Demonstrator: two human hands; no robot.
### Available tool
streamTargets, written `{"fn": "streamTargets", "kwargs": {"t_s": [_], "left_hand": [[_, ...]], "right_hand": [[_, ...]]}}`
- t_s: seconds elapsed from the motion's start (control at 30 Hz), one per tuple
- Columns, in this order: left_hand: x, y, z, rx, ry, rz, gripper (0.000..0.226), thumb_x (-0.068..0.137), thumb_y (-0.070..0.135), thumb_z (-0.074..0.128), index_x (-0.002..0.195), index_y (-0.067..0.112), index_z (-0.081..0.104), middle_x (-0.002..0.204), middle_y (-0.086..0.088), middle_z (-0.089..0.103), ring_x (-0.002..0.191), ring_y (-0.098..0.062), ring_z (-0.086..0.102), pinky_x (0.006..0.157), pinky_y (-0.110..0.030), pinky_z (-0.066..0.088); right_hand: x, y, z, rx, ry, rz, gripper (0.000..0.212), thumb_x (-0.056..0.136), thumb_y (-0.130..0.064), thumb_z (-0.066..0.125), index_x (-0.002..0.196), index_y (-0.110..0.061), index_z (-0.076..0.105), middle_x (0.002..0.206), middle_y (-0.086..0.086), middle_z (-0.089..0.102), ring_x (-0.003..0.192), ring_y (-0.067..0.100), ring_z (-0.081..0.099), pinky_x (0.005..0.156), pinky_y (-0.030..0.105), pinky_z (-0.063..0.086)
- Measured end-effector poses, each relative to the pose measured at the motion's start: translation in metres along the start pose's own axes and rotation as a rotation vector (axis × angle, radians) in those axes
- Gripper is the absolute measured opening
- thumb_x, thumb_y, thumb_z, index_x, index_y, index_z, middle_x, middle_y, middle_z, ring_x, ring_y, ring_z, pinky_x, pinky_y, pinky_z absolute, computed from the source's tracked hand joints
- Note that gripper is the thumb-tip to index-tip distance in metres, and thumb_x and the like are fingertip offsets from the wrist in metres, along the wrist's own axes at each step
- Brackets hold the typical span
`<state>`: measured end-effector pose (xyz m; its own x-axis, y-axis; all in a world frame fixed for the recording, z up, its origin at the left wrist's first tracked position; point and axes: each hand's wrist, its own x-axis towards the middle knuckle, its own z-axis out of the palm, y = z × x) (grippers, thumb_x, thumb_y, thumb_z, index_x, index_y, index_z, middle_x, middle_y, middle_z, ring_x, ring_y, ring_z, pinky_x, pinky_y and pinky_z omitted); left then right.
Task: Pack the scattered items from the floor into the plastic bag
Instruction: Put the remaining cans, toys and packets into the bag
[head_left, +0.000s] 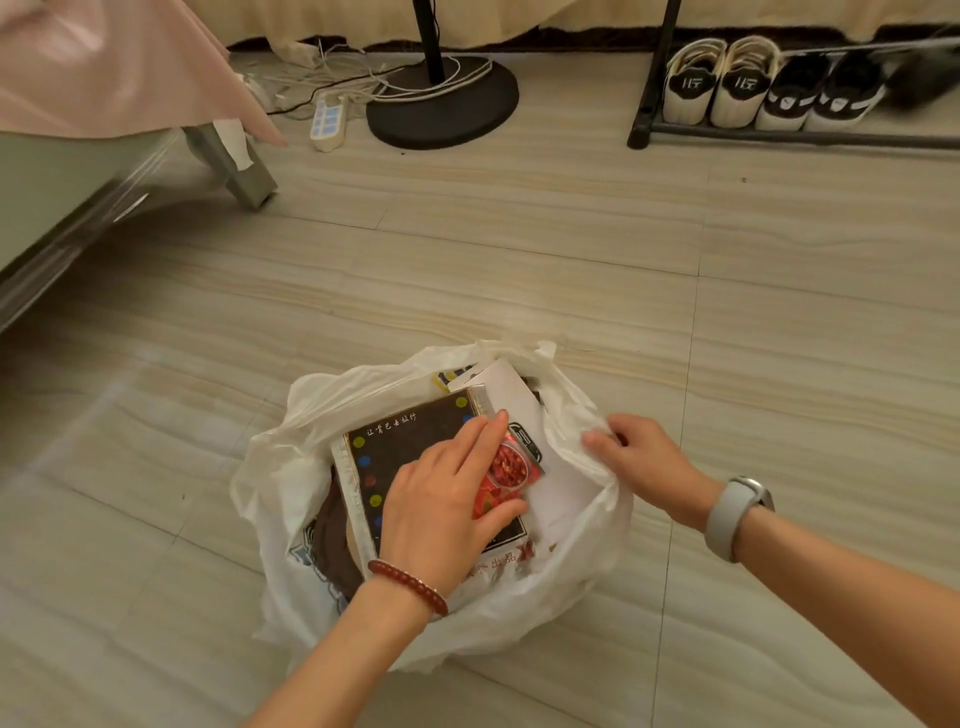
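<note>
One tiled floor (519, 249) fills the view, with one white plastic bag (291, 499) sitting open on it near the bottom centre. Inside the bag lies one dark book (410, 441) with coloured dots along its cover, one white card or envelope (519, 400) beside it on the right, and one small red packet (506, 475) resting on the book's right edge. A brown item shows under the book at the left; what it is cannot be told.

Two hands work at the bag. The left hand (447, 499), wearing a red bead bracelet (408, 586), lies fairly flat with fingers together and thumb curled against the red packet, pressing it on the book. The right hand (641, 457), with a grey watch (737, 514) on its wrist, pinches the bag's right rim closed between its fingers.

Farther off stand one black round fan base (441, 109), one shoe rack (779, 132) holding four shoes, and one white power strip (327, 122) among loose cables.
</note>
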<state>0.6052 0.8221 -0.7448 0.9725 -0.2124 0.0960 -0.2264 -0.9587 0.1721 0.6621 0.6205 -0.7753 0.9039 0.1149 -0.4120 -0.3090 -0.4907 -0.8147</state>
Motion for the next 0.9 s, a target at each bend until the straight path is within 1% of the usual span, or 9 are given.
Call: {"fn": "streamTargets", "kwargs": {"t_s": [0.13, 0.2, 0.3, 0.37, 0.47, 0.57, 0.7, 0.8, 0.9], "left_hand": [[0.005, 0.004, 0.006, -0.011, -0.013, -0.016, 0.083, 0.061, 0.053, 0.073, 0.132, 0.023, 0.04, 0.118, 0.001, 0.064, 0.092, -0.019, 0.065, 0.068, -0.032, 0.052], [0.009, 0.012, 0.005, -0.059, -0.033, -0.008, 0.079, 0.062, 0.052, 0.073, 0.128, 0.024, 0.039, 0.109, 0.001, 0.066, 0.093, -0.021, 0.063, 0.073, -0.033, 0.049], [0.022, 0.028, 0.008, -0.117, -0.076, 0.027, 0.071, 0.07, 0.051, 0.067, 0.13, 0.024, 0.039, 0.12, 0.003, 0.06, 0.106, -0.02, 0.057, 0.083, -0.033, 0.042], [0.032, 0.037, 0.012, -0.105, -0.041, 0.095, 0.067, 0.07, 0.05, 0.067, 0.126, 0.02, 0.047, 0.124, 0.002, 0.06, 0.104, -0.021, 0.061, 0.08, -0.032, 0.047], [0.053, 0.046, 0.022, -0.097, 0.112, 0.196, 0.054, 0.072, 0.052, 0.054, 0.114, 0.018, 0.054, 0.109, -0.002, 0.066, 0.09, -0.02, 0.066, 0.067, -0.029, 0.054], [0.075, 0.058, 0.022, -0.083, 0.205, 0.248, 0.043, 0.078, 0.052, 0.045, 0.102, 0.021, 0.063, 0.096, 0.0, 0.066, 0.088, -0.021, 0.062, 0.074, -0.031, 0.045], [0.076, 0.068, 0.024, -0.118, 0.06, 0.243, 0.047, 0.078, 0.057, 0.04, 0.104, 0.026, 0.064, 0.097, 0.006, 0.068, 0.088, -0.016, 0.063, 0.075, -0.032, 0.044], [0.056, 0.073, 0.035, -0.3, -0.155, 0.273, 0.059, 0.076, 0.061, 0.033, 0.116, 0.027, 0.059, 0.116, 0.007, 0.063, 0.104, -0.014, 0.058, 0.083, -0.031, 0.041], [0.041, 0.079, 0.047, -0.308, -0.193, 0.294, 0.06, 0.074, 0.063, 0.034, 0.12, 0.031, 0.054, 0.125, 0.011, 0.057, 0.113, -0.013, 0.051, 0.086, -0.028, 0.033]], "right_hand": [[-0.003, -0.017, -0.028, 0.011, 0.331, -0.157, 0.018, 0.093, -0.016, 0.046, 0.078, -0.008, 0.053, 0.069, 0.0, 0.049, 0.066, 0.016, 0.044, 0.058, 0.029, 0.034], [-0.005, -0.024, -0.041, 0.036, 0.402, -0.199, 0.018, 0.093, -0.015, 0.045, 0.078, -0.009, 0.053, 0.067, -0.003, 0.049, 0.063, 0.012, 0.044, 0.058, 0.027, 0.036], [-0.01, -0.03, -0.052, 0.003, 0.467, -0.224, 0.02, 0.093, -0.016, 0.045, 0.078, -0.008, 0.055, 0.066, -0.006, 0.049, 0.062, 0.007, 0.044, 0.058, 0.024, 0.036], [-0.011, -0.034, -0.06, 0.063, 0.53, -0.225, 0.019, 0.093, -0.017, 0.047, 0.077, -0.009, 0.055, 0.065, -0.006, 0.049, 0.062, 0.007, 0.044, 0.058, 0.024, 0.037], [-0.005, -0.036, -0.076, 0.135, 0.629, -0.219, 0.021, 0.092, -0.017, 0.047, 0.072, -0.011, 0.052, 0.062, -0.006, 0.046, 0.059, 0.007, 0.041, 0.057, 0.024, 0.035], [0.001, -0.035, -0.092, 0.192, 0.744, -0.188, 0.025, 0.093, -0.018, 0.046, 0.069, -0.012, 0.05, 0.061, -0.006, 0.043, 0.061, 0.014, 0.041, 0.059, 0.026, 0.035], [0.001, -0.022, -0.116, 0.164, 0.644, -0.131, 0.024, 0.092, -0.02, 0.047, 0.071, -0.012, 0.054, 0.063, -0.001, 0.047, 0.064, 0.016, 0.044, 0.066, 0.029, 0.036], [-0.013, -0.003, -0.125, 0.13, 0.534, -0.092, 0.018, 0.09, -0.019, 0.051, 0.076, -0.012, 0.059, 0.068, -0.001, 0.053, 0.073, 0.019, 0.049, 0.066, 0.028, 0.039], [-0.03, 0.016, -0.124, 0.064, 0.396, 0.044, 0.017, 0.085, -0.028, 0.06, 0.082, -0.011, 0.063, 0.074, 0.002, 0.061, 0.076, 0.022, 0.057, 0.07, 0.033, 0.047]]}}
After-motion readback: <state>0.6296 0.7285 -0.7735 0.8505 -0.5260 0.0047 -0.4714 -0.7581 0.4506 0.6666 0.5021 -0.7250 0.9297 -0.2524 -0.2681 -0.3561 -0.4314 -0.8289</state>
